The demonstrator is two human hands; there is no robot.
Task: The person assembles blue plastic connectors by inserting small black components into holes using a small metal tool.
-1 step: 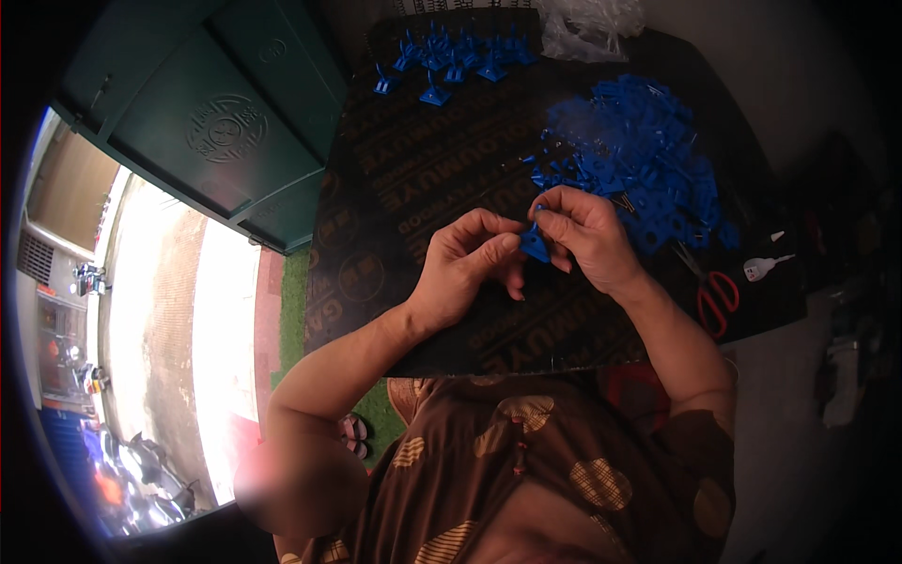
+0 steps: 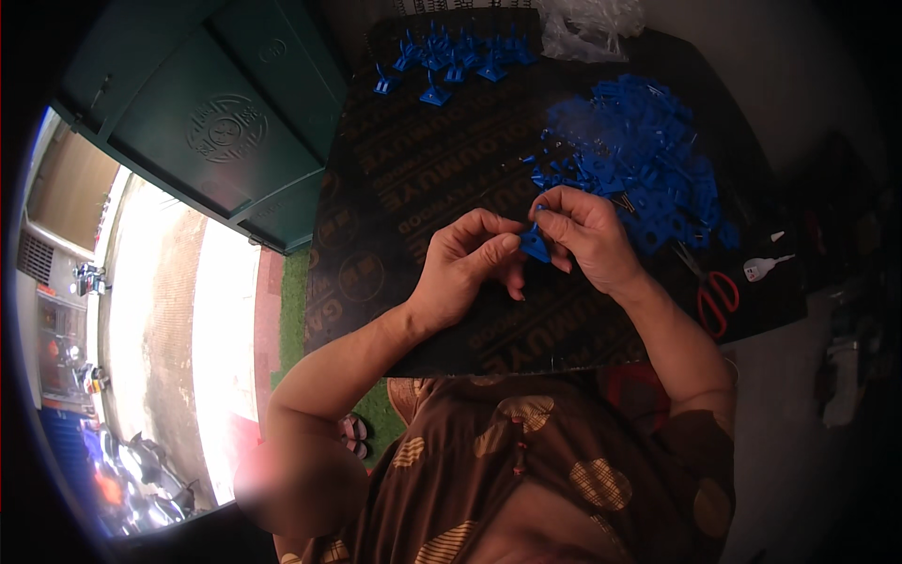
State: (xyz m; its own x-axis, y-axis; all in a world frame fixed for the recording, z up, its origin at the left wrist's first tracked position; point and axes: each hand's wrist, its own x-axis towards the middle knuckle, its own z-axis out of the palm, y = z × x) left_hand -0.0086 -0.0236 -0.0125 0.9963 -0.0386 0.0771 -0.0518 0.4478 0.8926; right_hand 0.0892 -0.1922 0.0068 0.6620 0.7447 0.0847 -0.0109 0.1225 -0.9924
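A small blue plastic piece with a flat square-looking base (image 2: 536, 246) is held between my two hands, just above the near middle of the table. My left hand (image 2: 467, 261) pinches its left edge between thumb and forefinger. From the right, my right hand (image 2: 590, 237) has thumb and forefinger closed at the piece's upper end, where a tiny blue part partly shows; the fingertips hide the rest. Beyond my right hand spreads a heap of loose blue plastic parts (image 2: 648, 141), with a few small metal pins near its front edge.
Several blue pieces with upright prongs (image 2: 456, 58) stand at the dark table's (image 2: 395, 202) far left. Red-handled scissors (image 2: 719, 303) and a small white bottle (image 2: 757, 269) lie at right. A clear plastic bag (image 2: 594, 28) sits at the back. A green metal door (image 2: 258, 122) borders the left.
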